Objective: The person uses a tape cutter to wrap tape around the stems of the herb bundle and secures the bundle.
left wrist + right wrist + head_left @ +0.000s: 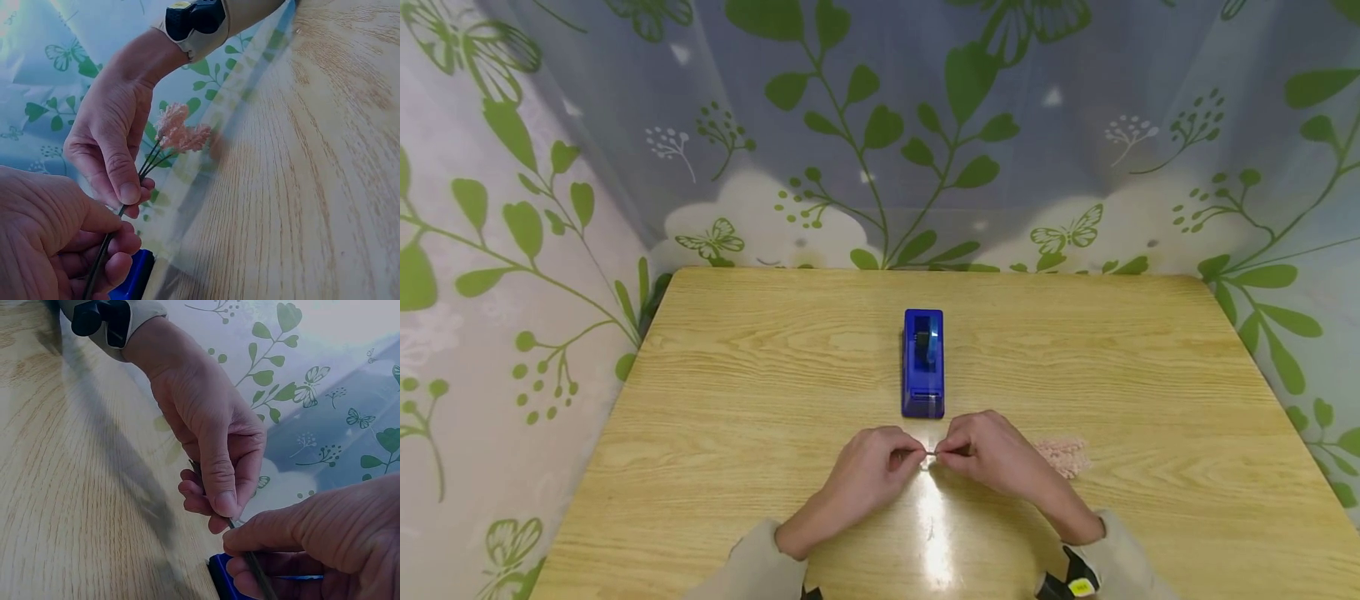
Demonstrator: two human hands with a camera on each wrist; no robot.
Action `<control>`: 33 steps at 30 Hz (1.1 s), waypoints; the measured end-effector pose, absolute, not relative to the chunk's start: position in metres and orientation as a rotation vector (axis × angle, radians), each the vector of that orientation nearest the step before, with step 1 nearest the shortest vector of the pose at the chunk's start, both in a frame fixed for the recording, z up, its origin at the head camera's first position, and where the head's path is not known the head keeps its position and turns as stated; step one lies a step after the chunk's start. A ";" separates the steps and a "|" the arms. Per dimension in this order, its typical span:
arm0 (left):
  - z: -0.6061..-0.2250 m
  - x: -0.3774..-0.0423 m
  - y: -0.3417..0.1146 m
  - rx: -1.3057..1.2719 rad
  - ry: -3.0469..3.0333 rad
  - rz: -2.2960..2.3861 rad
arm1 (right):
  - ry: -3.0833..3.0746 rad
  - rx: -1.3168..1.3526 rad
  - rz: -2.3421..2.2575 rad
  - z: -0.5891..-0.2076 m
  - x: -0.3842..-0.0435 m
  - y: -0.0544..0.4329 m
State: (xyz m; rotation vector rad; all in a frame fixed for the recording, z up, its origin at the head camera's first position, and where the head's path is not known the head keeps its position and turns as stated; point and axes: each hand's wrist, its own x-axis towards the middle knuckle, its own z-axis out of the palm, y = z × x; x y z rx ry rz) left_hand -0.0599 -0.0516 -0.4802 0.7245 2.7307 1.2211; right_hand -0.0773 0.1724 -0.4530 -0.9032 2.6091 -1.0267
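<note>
Both hands meet over the table, just in front of a blue tape dispenser (922, 400). Between thumb and fingers my left hand (868, 467) pinches dark, thin flower stems (100, 262). My right hand (996, 454) pinches the same stems a short way along, the fingertips of both hands nearly meeting. Pale pink, fluffy flower heads (181, 132) stick out past the right hand; in the head view these flowers (1066, 457) show beyond its wrist. A small bright spot lies by the fingertips; whether it is tape or glare I cannot tell.
The wood-grain table (737, 375) reaches back to a curtain (887, 192) printed with green leaves and butterflies, which also hangs at both sides. A bright light reflection lies on the tabletop below the hands. Dark camera mounts sit on both wrists.
</note>
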 end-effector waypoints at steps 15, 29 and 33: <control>-0.483 -0.062 -0.053 0.782 2.720 1.323 | 2.557 -0.901 -0.875 -0.450 -0.080 0.173; -0.486 -0.065 -0.053 0.776 2.708 1.353 | 2.592 -0.913 -0.932 -0.452 -0.079 0.173; -0.487 -0.064 -0.053 0.770 2.716 1.350 | 2.599 -0.913 -0.963 -0.453 -0.079 0.173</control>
